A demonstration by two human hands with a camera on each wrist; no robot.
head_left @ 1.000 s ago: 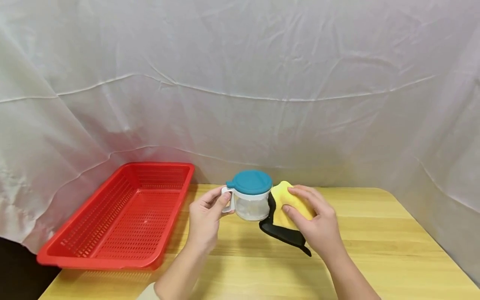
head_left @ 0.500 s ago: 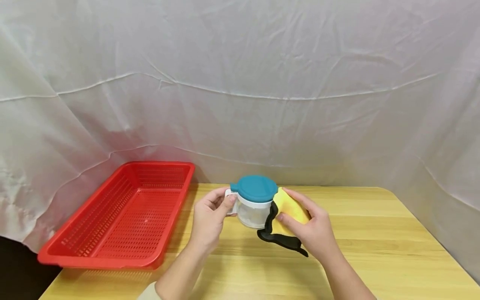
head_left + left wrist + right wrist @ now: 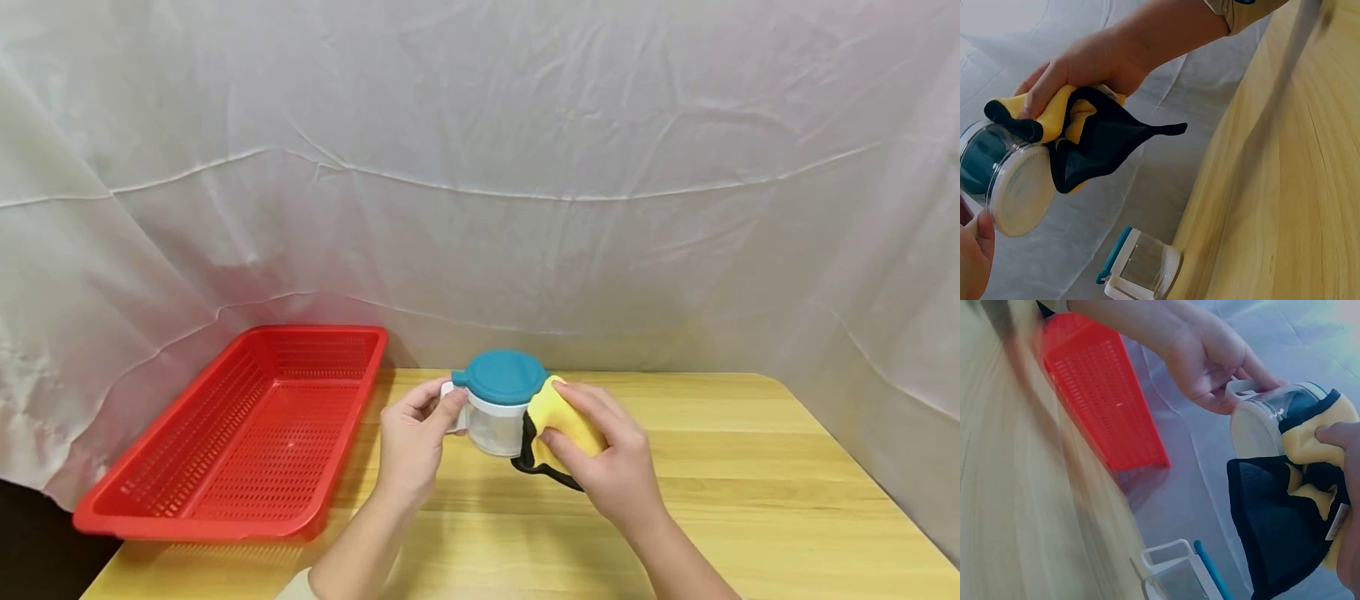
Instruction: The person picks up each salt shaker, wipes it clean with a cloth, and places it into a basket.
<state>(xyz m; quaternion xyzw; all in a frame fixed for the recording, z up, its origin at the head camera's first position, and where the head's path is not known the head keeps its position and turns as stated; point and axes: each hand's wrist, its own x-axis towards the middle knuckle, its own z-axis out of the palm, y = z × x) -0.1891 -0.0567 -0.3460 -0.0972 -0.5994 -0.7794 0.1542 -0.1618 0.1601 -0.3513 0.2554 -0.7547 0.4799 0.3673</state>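
A clear jar point(image 3: 493, 432) with a teal lid point(image 3: 506, 377) and a white handle is held up above the table. My left hand point(image 3: 412, 435) pinches its handle between thumb and fingers. My right hand point(image 3: 617, 467) grips a yellow cloth point(image 3: 567, 427) with a black edge and dark underside, pressing it against the jar's right side. In the left wrist view the jar's round base point(image 3: 1022, 190) shows, and the cloth's dark corner point(image 3: 1107, 140) hangs loose. The cloth covers part of the jar's wall.
A red perforated basket point(image 3: 330, 479) stands at the table's left. A second jar point(image 3: 1147, 265) with a teal lid and white handle sits on the wooden table point(image 3: 750, 500) in the wrist views. Pale fabric point(image 3: 480, 250) hangs behind the table.
My right hand has moved left and slightly down with the cloth, which now covers more of the jar's right side. The jar has dipped slightly, shifting right then back left.
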